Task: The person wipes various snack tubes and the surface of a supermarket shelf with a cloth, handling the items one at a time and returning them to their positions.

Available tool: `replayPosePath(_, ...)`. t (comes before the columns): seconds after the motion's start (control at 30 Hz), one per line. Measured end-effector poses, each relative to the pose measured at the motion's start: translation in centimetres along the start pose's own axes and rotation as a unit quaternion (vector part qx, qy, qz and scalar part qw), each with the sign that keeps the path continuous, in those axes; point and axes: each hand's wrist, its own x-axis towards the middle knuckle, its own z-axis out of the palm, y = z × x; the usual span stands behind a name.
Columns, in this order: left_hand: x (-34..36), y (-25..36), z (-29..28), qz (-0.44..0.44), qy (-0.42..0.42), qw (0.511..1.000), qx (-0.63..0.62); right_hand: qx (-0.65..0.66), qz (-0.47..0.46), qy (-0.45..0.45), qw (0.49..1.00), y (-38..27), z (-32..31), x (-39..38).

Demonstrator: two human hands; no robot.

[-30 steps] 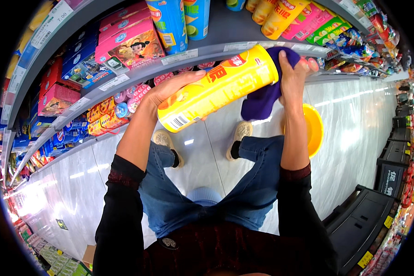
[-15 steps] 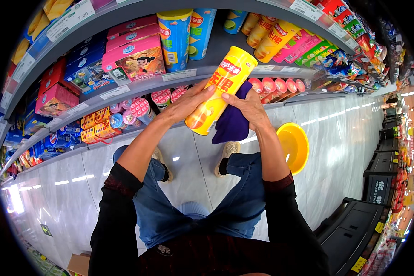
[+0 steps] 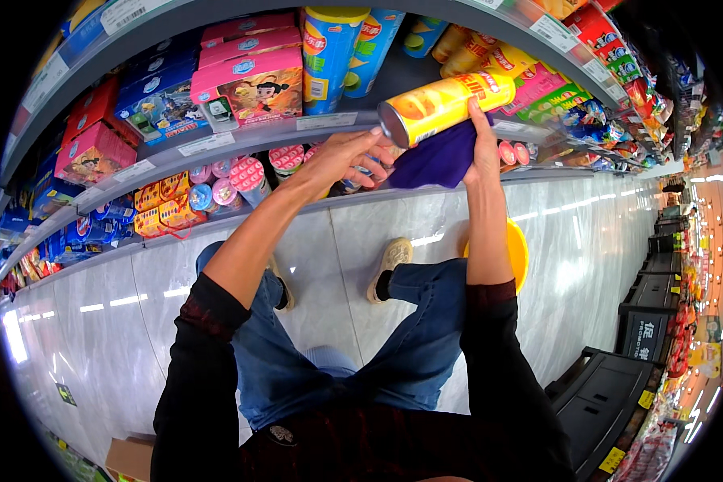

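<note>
A yellow chip canister [image 3: 450, 103] lies almost horizontal in the air before the shelf, its silvery base toward the left. My right hand [image 3: 484, 145] grips it along with a purple cloth [image 3: 434, 159] that hangs beneath it. My left hand [image 3: 353, 161] has its fingers apart and curved just beside the base, a fingertip near or touching the rim. Behind these stand tall blue canisters [image 3: 325, 60] and more yellow canisters [image 3: 506, 60].
Pink boxes [image 3: 245, 92] and blue boxes [image 3: 159, 108] fill the curved grey shelf [image 3: 273, 140]; pink-lidded tubs [image 3: 247, 177] sit below. A yellow basin [image 3: 516, 253] stands on the tiled floor [image 3: 570, 257], partly behind my right arm. Black stands [image 3: 594, 402] line the right.
The canister has tipped from slanting to nearly horizontal, its base swung up toward the shelf. My left hand has let go of it. My right hand and the cloth have risen.
</note>
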Motion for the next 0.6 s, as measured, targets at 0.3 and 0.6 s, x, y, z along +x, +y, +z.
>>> replayPosePath(0.3,-0.7,1.1,-0.3,-0.023,0.029,0.996,0.084,-0.107,-0.156,0.149,0.971,-0.6,1.7,3.3)
replayPosePath(0.6,-0.3,0.6,-0.9,-0.014,0.045,0.993,0.104,-0.249,-0.242,0.126,0.929,2.3,2.9,5.5)
